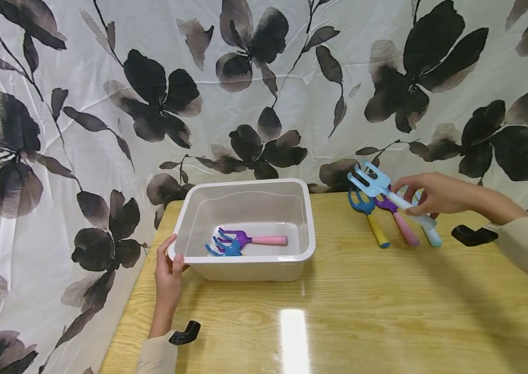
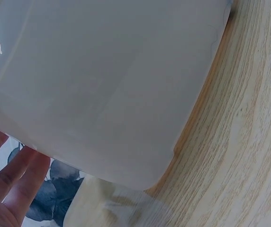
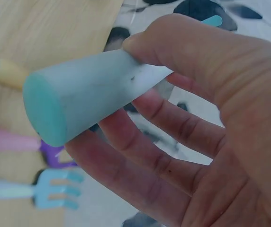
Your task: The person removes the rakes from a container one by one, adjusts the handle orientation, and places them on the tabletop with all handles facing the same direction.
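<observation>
My right hand (image 1: 439, 193) pinches the pale handle of a light blue hand fork (image 1: 376, 183), raised at the right with its prongs toward the left. In the right wrist view, thumb and fingers wrap its handle (image 3: 83, 90). Below it lie a blue fork with a yellow handle (image 1: 378, 231), a purple fork with a pink handle (image 1: 404, 227) and another light blue fork (image 1: 434, 238). My left hand (image 1: 169, 275) grips the left front corner of a white plastic bin (image 1: 250, 271). Inside are a purple fork with a pink handle (image 1: 268, 240) and a blue fork (image 1: 228, 249), its handle hidden.
The bin stands on a wooden table (image 1: 385, 306), close to its back left part. Behind the table hangs a white cloth with dark flowers (image 1: 329, 114), which also runs down the left side.
</observation>
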A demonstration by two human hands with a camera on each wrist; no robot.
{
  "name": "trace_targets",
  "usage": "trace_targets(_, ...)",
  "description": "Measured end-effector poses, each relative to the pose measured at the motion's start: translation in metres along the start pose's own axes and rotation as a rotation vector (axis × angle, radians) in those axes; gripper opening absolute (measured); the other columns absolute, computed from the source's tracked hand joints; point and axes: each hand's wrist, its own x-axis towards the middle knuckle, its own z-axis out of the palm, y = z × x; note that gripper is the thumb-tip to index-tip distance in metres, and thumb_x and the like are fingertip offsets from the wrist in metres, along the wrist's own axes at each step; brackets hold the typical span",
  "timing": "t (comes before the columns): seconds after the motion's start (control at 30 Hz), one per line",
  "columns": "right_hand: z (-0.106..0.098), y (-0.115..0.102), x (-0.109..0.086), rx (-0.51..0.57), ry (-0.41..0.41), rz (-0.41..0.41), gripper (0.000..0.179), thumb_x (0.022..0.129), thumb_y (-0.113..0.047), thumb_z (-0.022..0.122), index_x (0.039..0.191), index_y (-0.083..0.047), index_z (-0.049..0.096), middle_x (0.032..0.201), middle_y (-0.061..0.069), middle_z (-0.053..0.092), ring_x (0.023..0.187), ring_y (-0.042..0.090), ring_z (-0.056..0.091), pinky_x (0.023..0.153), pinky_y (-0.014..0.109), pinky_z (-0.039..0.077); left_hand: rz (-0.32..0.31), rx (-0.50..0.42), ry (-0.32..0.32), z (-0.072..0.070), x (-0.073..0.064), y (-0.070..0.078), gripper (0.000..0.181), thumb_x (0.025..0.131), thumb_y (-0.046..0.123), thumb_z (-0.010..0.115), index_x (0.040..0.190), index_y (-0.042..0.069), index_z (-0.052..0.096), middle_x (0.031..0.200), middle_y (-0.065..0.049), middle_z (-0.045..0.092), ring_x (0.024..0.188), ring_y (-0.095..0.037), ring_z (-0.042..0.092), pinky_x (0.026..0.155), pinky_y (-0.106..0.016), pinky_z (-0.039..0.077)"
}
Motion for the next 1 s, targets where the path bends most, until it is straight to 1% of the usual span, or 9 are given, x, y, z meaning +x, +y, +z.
trace_targets(0.17,0.010,0.028,-0.021,0.025,0.039,0.046,0.057,0.089,-0.013,0.080,0.138,-0.002,0.052,0.106,0.011,0.066,0.076,0.018,0.071,0.055,0.033,0.060,0.012,-0.018,0.012,-0.001,0.000,0.002,0.049,0.105,0.005,0.046,0.154,0.009,0.039,0.148,-0.014,0.048,0.113,-0.022,0.063,0.083,-0.019,0.057)
trace_targets(0.27,0.018,0.046,-0.033,0.063,0.049,0.068,0.059,0.090,-0.012,0.079,0.139,0.002,0.050,0.106,0.012,0.066,0.076,0.019,0.070,0.055,0.034,0.060,0.016,-0.023,0.015,-0.001,0.000,0.001,0.049,0.105,0.005,0.046,0.153,0.008,0.039,0.146,-0.012,0.048,0.114,-0.023,0.062,0.084,-0.020,0.057)
trace_targets(0.37,0.028,0.060,-0.047,0.101,0.066,0.092,0.060,0.090,-0.013,0.079,0.140,0.001,0.048,0.109,0.015,0.065,0.079,0.021,0.071,0.055,0.035,0.061,0.022,-0.030,0.014,-0.002,0.000,0.001,0.049,0.105,0.005,0.046,0.154,0.009,0.039,0.146,-0.010,0.048,0.114,-0.021,0.062,0.084,-0.020,0.057)
trace_targets(0.53,0.046,0.080,-0.067,0.132,0.099,0.110,0.060,0.090,-0.016,0.079,0.139,0.000,0.048,0.108,0.018,0.064,0.081,0.021,0.071,0.055,0.035,0.061,0.043,-0.041,0.009,-0.002,0.000,0.000,0.050,0.104,0.005,0.046,0.154,0.007,0.039,0.146,-0.012,0.048,0.113,-0.019,0.062,0.085,-0.022,0.057)
trace_targets(0.7,0.067,0.099,-0.082,0.217,0.106,0.138,0.059,0.090,-0.013,0.078,0.136,0.005,0.046,0.104,0.016,0.062,0.078,0.021,0.070,0.055,0.037,0.062,0.043,-0.044,0.006,-0.002,0.000,0.000,0.050,0.104,0.005,0.046,0.154,0.008,0.040,0.147,-0.013,0.048,0.114,-0.025,0.063,0.084,-0.022,0.058)
trace_targets(0.8,0.082,0.109,-0.092,0.279,0.107,0.149,0.057,0.092,-0.010,0.076,0.137,0.006,0.045,0.102,0.015,0.060,0.076,0.021,0.070,0.055,0.039,0.062,0.039,-0.036,0.004,-0.002,0.001,0.000,0.050,0.105,0.005,0.046,0.154,0.008,0.039,0.148,-0.013,0.047,0.115,-0.025,0.062,0.085,-0.021,0.057)
trace_targets(0.87,0.091,0.116,-0.098,0.318,0.106,0.142,0.052,0.093,-0.009,0.074,0.137,0.002,0.048,0.102,0.014,0.059,0.074,0.021,0.070,0.055,0.041,0.062,0.037,-0.031,0.004,-0.002,0.001,0.001,0.050,0.105,0.005,0.045,0.154,0.009,0.039,0.148,-0.013,0.047,0.115,-0.025,0.061,0.085,-0.021,0.057)
trace_targets(0.93,0.100,0.122,-0.104,0.348,0.106,0.138,0.046,0.094,-0.008,0.073,0.135,-0.006,0.052,0.101,0.013,0.059,0.073,0.021,0.070,0.055,0.042,0.062,0.035,-0.026,0.006,-0.003,0.001,0.001,0.050,0.105,0.004,0.045,0.154,0.009,0.039,0.148,-0.012,0.047,0.115,-0.023,0.061,0.085,-0.020,0.057)
trace_targets(1.0,0.108,0.127,-0.109,0.380,0.096,0.140,0.041,0.095,-0.008,0.072,0.131,-0.021,0.057,0.100,0.012,0.058,0.073,0.021,0.069,0.055,0.043,0.062,0.032,-0.022,0.008,-0.003,0.001,0.001,0.050,0.105,0.004,0.045,0.154,0.009,0.038,0.148,-0.011,0.046,0.116,-0.022,0.061,0.085,-0.019,0.056)
